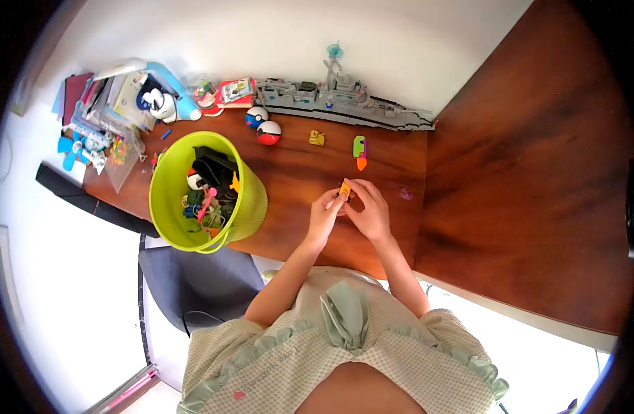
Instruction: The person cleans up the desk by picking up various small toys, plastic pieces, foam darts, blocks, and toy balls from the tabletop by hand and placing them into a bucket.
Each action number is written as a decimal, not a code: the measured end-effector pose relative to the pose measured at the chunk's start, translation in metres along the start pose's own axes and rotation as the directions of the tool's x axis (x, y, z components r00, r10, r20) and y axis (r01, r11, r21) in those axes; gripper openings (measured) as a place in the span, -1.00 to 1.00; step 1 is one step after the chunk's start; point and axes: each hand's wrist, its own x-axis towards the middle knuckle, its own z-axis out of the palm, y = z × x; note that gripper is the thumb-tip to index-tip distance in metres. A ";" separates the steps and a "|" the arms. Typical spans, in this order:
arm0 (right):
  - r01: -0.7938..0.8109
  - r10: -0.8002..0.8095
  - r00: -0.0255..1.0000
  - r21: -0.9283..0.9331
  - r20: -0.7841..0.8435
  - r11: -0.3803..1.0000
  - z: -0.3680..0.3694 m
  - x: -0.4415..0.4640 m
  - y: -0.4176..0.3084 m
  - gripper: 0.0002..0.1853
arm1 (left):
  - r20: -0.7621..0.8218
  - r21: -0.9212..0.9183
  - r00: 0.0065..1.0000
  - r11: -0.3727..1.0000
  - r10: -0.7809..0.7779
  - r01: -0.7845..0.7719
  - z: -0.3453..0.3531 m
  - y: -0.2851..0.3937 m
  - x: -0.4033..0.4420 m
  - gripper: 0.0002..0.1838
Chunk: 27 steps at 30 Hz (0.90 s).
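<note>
One small orange toy (344, 191) is clamped in the fingers of the left hand (322, 212) and right hand (371, 215), above the surface (296, 172). Just ahead: a green, purple and orange toy (360, 150), yellow toy (317, 138) to its left. Left of the hands, a green bucket (252, 200) with mixed toys (207, 202) inside. Farther back, a red-and-white ball (269, 133) touching a blue-and-white ball (257, 118); grey model ship (331, 105) behind.

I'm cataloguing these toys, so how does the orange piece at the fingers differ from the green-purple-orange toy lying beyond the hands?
The orange piece is held between the left hand and right hand; the multicoloured toy lies untouched on the desk.
The orange piece shows mainly orange; the multicoloured toy adds green and purple.
The orange piece is partly covered by fingers; the multicoloured toy is uncovered.
Both show orange.
</note>
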 end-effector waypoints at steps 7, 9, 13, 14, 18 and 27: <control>0.159 -0.162 0.986 0.077 0.037 0.984 0.014 0.002 -0.024 -0.44 | -0.060 0.033 0.992 0.994 0.107 -0.106 -0.027 0.019 -0.029 -0.66; 0.152 -0.160 0.984 0.099 0.074 0.983 0.019 0.003 -0.030 -0.42 | -0.062 0.042 0.991 0.992 0.118 -0.116 -0.034 0.026 -0.035 -0.66; 0.153 -0.167 0.980 0.124 0.111 0.980 0.025 0.008 -0.047 -0.43 | -0.064 0.018 0.984 0.986 0.168 -0.167 -0.043 0.042 -0.048 -0.70; 0.161 -0.175 0.979 0.129 0.106 0.978 0.027 0.010 -0.051 -0.45 | -0.063 0.003 0.983 0.985 0.173 -0.173 -0.045 0.046 -0.050 -0.71; 0.264 -0.278 0.954 0.124 0.116 0.957 0.037 0.011 -0.049 -0.57 | -0.056 -0.031 0.980 0.981 0.191 -0.193 -0.056 0.057 -0.056 -0.75; 0.141 -0.176 0.977 0.258 0.119 0.956 0.042 0.028 -0.101 -0.47 | -0.064 -0.035 0.976 0.976 0.210 -0.213 -0.077 0.098 -0.072 -0.74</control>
